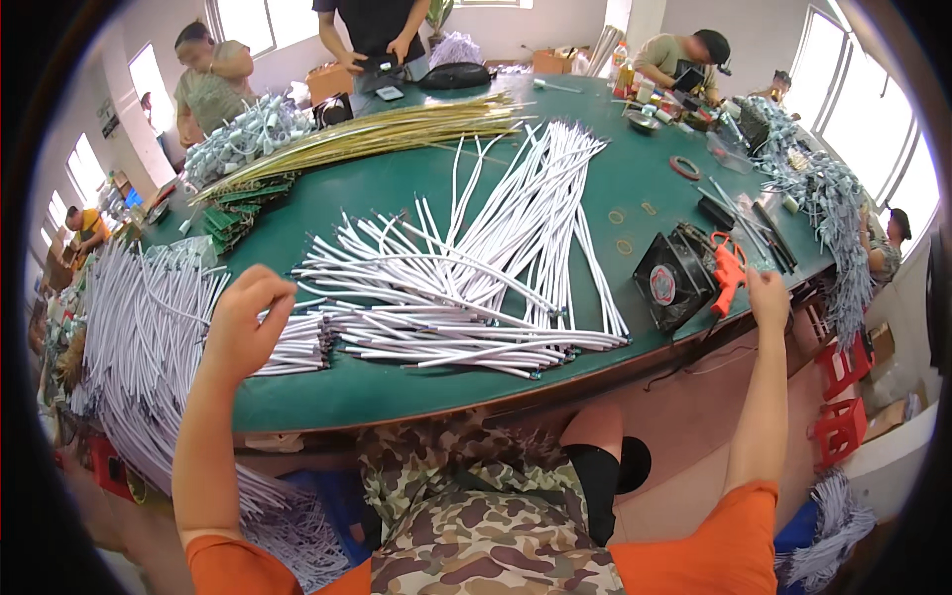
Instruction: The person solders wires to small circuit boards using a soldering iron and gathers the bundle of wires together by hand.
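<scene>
A loose pile of white cables (476, 268) with bare or coloured wire ends lies across the green table in front of me. My left hand (248, 317) is raised at the pile's left end, its fingers curled in and the thumb close to them; whatever they may hold is hidden. On the right, my right hand (768, 299) is closed at the table's edge, beside an orange glue gun (729, 273). I cannot make out what is in its fingers. Close to the glue gun stands a black square fan (672, 283).
Long white cables (149, 307) hang over the left edge. Yellow strips (377, 139) and green circuit boards (248, 206) lie farther back. A tape roll (684, 167) and dark rods (773, 238) are at right. Red stools (841, 428) stand below. Several people work around the table.
</scene>
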The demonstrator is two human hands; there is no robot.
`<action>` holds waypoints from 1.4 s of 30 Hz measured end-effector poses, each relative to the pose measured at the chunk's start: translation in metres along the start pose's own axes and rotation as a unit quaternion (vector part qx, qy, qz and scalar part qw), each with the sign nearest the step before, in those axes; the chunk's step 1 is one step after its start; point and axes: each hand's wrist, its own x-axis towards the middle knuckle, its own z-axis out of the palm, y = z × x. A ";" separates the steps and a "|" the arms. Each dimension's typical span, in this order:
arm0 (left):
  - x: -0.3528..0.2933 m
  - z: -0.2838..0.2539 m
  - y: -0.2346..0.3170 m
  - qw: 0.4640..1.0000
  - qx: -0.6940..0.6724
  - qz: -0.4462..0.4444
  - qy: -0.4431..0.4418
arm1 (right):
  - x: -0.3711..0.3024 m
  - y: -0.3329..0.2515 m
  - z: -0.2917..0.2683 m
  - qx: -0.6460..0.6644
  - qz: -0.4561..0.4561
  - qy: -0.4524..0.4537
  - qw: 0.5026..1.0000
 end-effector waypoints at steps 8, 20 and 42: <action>0.179 0.125 -0.024 0.975 -0.084 -0.028 -0.206 | -0.218 -0.209 0.026 0.158 -0.409 -0.103 0.893; 0.284 0.296 -0.053 0.910 -0.054 -0.208 -0.355 | -0.077 -0.314 0.226 0.084 -0.123 -0.137 0.979; 0.316 0.317 -0.018 0.764 -0.330 -0.356 -0.426 | -0.098 -0.348 0.227 0.517 0.097 -0.497 0.690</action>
